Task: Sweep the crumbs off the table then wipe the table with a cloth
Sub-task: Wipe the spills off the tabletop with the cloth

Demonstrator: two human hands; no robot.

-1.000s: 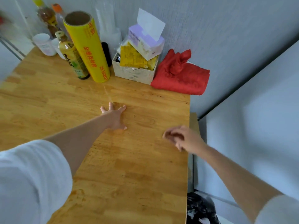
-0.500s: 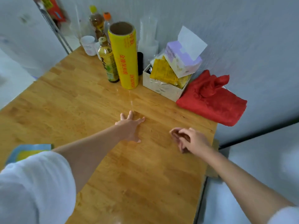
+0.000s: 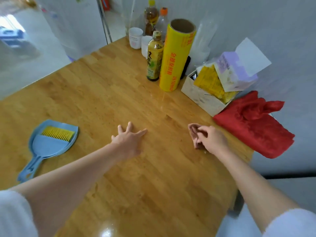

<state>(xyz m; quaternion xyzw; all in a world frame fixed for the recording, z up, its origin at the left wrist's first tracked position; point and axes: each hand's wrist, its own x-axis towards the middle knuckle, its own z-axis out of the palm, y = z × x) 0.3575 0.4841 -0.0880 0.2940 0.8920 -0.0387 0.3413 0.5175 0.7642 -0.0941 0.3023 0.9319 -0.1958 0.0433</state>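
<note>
Fingers spread, left hand (image 3: 128, 140) lies flat on the wooden table (image 3: 106, 93); right hand (image 3: 209, 140) clutches a small brownish cloth (image 3: 193, 134). Blue plastic dustpan (image 3: 49, 146) sits left.

right hand (image 3: 209, 141): fingers curled inward; whatever lies inside the curl is hidden.
crumbs: too small to make out on the wooden table (image 3: 106, 93).
brush (image 3: 57, 134): only yellow bristles show; the rest blends with the blue dustpan (image 3: 49, 146).
black object (image 3: 185, 67): just behind the yellow roll (image 3: 176, 59), mostly covered by it.
room left of the yellow roll: blurred.
sleeves: cut off by the bottom edge.
</note>
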